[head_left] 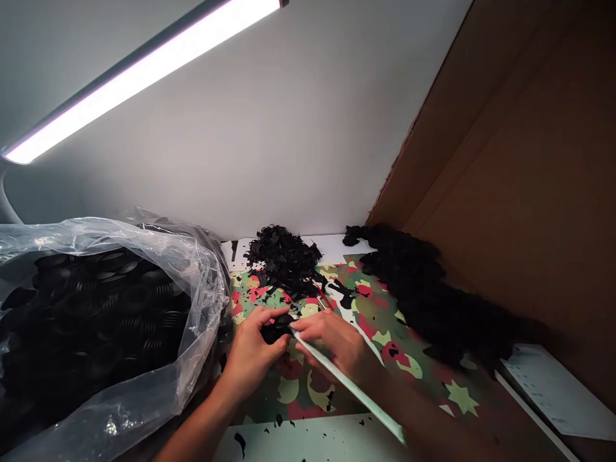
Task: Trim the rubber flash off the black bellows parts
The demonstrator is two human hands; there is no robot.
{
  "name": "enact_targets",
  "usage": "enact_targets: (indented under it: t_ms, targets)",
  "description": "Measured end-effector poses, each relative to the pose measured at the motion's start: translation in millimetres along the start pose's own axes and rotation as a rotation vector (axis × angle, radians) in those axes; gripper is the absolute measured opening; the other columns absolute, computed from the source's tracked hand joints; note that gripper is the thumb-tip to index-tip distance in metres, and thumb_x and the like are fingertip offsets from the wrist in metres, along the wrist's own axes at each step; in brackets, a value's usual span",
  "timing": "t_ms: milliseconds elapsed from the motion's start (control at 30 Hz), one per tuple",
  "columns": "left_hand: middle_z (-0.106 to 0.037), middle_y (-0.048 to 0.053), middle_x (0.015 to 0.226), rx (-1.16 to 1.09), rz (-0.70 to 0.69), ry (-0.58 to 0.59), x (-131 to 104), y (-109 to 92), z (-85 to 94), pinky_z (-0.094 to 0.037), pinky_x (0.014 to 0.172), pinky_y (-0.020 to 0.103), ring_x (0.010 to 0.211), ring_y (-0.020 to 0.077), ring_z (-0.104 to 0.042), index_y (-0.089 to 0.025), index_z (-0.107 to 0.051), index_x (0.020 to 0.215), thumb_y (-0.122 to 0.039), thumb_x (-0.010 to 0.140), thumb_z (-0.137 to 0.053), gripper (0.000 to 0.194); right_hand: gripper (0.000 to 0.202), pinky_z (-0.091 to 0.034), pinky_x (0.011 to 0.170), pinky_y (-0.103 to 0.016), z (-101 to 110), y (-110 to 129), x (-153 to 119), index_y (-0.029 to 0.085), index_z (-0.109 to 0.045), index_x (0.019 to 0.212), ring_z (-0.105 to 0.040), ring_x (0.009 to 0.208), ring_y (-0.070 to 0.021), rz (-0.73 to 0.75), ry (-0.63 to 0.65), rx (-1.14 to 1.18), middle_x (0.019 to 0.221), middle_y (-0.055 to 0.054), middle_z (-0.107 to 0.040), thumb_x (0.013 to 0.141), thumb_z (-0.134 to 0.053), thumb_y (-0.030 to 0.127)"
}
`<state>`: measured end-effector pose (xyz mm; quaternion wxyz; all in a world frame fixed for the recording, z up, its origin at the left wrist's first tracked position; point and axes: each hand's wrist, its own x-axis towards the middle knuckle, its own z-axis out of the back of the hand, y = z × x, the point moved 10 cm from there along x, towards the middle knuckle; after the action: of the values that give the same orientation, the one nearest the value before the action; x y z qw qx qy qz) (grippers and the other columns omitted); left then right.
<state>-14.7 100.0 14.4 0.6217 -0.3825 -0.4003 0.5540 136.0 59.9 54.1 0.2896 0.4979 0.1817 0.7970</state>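
Note:
Fingers and thumb of my left hand (251, 346) are closed around a small black part (275, 330), which looks round. My right hand (334, 341) grips a long, slim, pale-handled tool (353, 388). Its front end meets the right side of the black part, and I cannot make out the tip. The tool's handle slants down to the right, out past my right hand. Both hands are close together above a patterned sheet (289, 391) in red, green and yellow.
At left stands a clear plastic bag (202, 308) full of black ribbed round parts (106, 308). A heap of black scraps (283, 256) lies behind my hands; a larger black pile (423, 289) runs along the cardboard wall (520, 192). A lit tube lamp (144, 77) hangs above.

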Motion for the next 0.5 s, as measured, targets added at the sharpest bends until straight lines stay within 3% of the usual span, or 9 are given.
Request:
enact_targets:
  t_ms: [100, 267, 500]
  targets:
    - [-0.076, 0.006, 0.092, 0.048, -0.039, 0.021, -1, -4, -1.9, -0.054, 0.08, 0.035, 0.088, 0.0246, -0.071, -0.021, -0.081, 0.1, -0.011, 0.065, -0.069, 0.039, 0.014, -0.055, 0.085, -0.044, -14, 5, 0, 0.025, -0.066, 0.093, -0.072, 0.102, -0.027, 0.099, 0.098, -0.105, 0.115, -0.011, -0.076, 0.093, -0.059, 0.013]
    - [-0.074, 0.005, 0.09, 0.099, -0.066, 0.047, -2, -9, -3.7, -0.053, 0.08, 0.035, 0.087, 0.0231, -0.069, -0.021, -0.08, 0.1, -0.013, 0.067, -0.067, 0.036, 0.014, -0.055, 0.088, -0.04, -20, 17, -3, 0.018, -0.063, 0.1, -0.069, 0.109, -0.0242, 0.272, 0.036, -0.297, 0.116, -0.014, -0.075, 0.097, -0.052, 0.008]
    - [-0.074, 0.006, 0.09, 0.124, -0.052, 0.035, -2, -9, -2.9, -0.052, 0.08, 0.036, 0.087, 0.0252, -0.069, -0.021, -0.08, 0.099, -0.02, 0.068, -0.075, 0.031, 0.017, -0.055, 0.082, -0.039, -22, 17, -3, 0.018, -0.061, 0.105, -0.071, 0.101, -0.0235, 0.286, -0.02, -0.319, 0.109, -0.013, -0.077, 0.099, -0.048, 0.01]
